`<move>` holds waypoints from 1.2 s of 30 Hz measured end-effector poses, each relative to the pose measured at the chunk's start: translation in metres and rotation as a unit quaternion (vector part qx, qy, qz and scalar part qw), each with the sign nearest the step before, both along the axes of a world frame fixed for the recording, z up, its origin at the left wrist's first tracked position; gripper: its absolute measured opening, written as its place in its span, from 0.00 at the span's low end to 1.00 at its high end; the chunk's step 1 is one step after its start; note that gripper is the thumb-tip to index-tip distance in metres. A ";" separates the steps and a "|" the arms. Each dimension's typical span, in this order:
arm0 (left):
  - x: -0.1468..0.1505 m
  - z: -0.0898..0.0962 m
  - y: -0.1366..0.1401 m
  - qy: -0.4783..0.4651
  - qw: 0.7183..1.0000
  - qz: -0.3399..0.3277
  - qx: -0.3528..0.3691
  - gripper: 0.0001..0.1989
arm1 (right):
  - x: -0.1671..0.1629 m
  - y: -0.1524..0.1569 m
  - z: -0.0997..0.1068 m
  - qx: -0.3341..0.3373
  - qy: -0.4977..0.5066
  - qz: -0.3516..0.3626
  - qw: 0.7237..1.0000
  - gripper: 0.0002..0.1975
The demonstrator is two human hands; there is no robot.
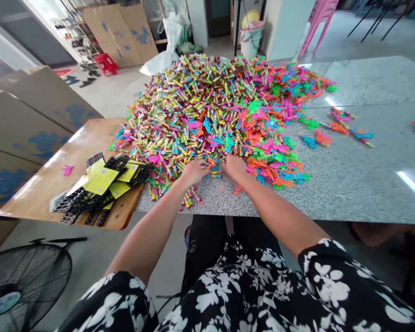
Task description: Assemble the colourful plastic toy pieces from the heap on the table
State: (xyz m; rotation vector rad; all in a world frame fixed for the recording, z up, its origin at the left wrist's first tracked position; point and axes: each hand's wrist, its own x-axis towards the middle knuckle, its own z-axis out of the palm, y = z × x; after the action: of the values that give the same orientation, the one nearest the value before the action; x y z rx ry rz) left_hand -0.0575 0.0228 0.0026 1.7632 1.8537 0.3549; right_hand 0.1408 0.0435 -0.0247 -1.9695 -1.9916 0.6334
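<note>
Black latticed plastic strips (78, 201) lie left of a jumbled heap of small multicoloured striped tubes (190, 108). Left hand (194, 171) at orange plastic piece (211, 161), right hand (234, 166) adjacent; cannot tell either grip.

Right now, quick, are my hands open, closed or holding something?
Left hand: curled at an orange plastic piece; grip can't be told.
Right hand: curled at the colorful toy pile; hold can't be told.

Forward passage is blocked by a mound of small multicoloured tubes (183, 115), flanked at right by bright plastic pieces (271, 147). The granite tabletop (349, 184) offers lateral room farther right; black lattice frames (81, 199) obstruct the left.
</note>
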 end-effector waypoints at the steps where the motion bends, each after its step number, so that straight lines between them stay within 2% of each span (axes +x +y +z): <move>1: -0.002 -0.001 -0.002 -0.078 0.996 0.030 0.005 0.21 | 0.004 -0.004 -0.002 -0.001 0.041 -0.026 0.999 0.11; 3: -0.002 -0.001 -0.006 -0.235 0.968 0.087 -0.008 0.25 | 0.012 -0.014 -0.005 -0.014 0.169 -0.070 0.983 0.11; 4: -0.002 0.000 -0.008 -0.302 0.947 0.107 -0.026 0.27 | 0.015 -0.019 -0.006 -0.026 0.250 -0.084 0.964 0.11; 6: 0.002 0.003 -0.012 -0.399 0.907 0.121 -0.062 0.29 | 0.018 -0.030 -0.008 -0.044 0.416 -0.093 0.904 0.09; 9: 0.011 0.007 -0.016 -0.469 0.872 0.105 -0.089 0.28 | 0.016 -0.041 -0.009 -0.023 0.577 -0.086 0.812 0.12; 10: 0.014 0.009 -0.017 -0.480 0.867 0.100 -0.091 0.28 | 0.014 -0.043 -0.009 -0.012 0.604 -0.081 0.793 0.15; 12: 0.020 0.009 -0.017 -0.495 0.858 0.099 -0.089 0.27 | 0.013 -0.046 -0.008 -0.001 0.632 -0.063 0.772 0.17; 15: 0.026 0.007 -0.018 -0.515 0.846 0.113 -0.075 0.25 | 0.013 -0.049 -0.005 -0.001 0.642 -0.019 0.767 0.18; 18: 0.029 0.004 -0.018 -0.537 0.834 0.116 -0.059 0.22 | 0.016 -0.053 -0.002 0.004 0.628 0.017 0.778 0.19; 21: 0.030 0.004 -0.018 -0.546 0.828 0.117 -0.057 0.20 | 0.018 -0.057 -0.001 0.009 0.617 0.019 0.786 0.19; 28: 0.033 0.010 -0.022 -0.541 0.833 0.104 -0.052 0.24 | 0.021 -0.059 0.001 0.031 0.601 0.001 0.798 0.19; 30: 0.034 0.010 -0.024 -0.542 0.833 0.104 -0.045 0.25 | 0.023 -0.059 0.002 0.014 0.608 -0.006 0.794 0.20; 34: 0.038 0.009 -0.028 -0.546 0.830 0.107 -0.040 0.26 | 0.025 -0.061 0.005 -0.065 0.644 -0.024 0.762 0.19; 36: 0.041 0.008 -0.027 -0.538 0.836 0.099 -0.047 0.26 | 0.026 -0.064 0.007 -0.087 0.649 -0.035 0.755 0.18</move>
State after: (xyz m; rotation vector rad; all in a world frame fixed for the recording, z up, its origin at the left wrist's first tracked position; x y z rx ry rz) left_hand -0.0165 -0.0046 0.0104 0.9110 1.1478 1.0534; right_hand 0.1671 -0.0203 -0.0181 -0.9862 -0.9431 1.6015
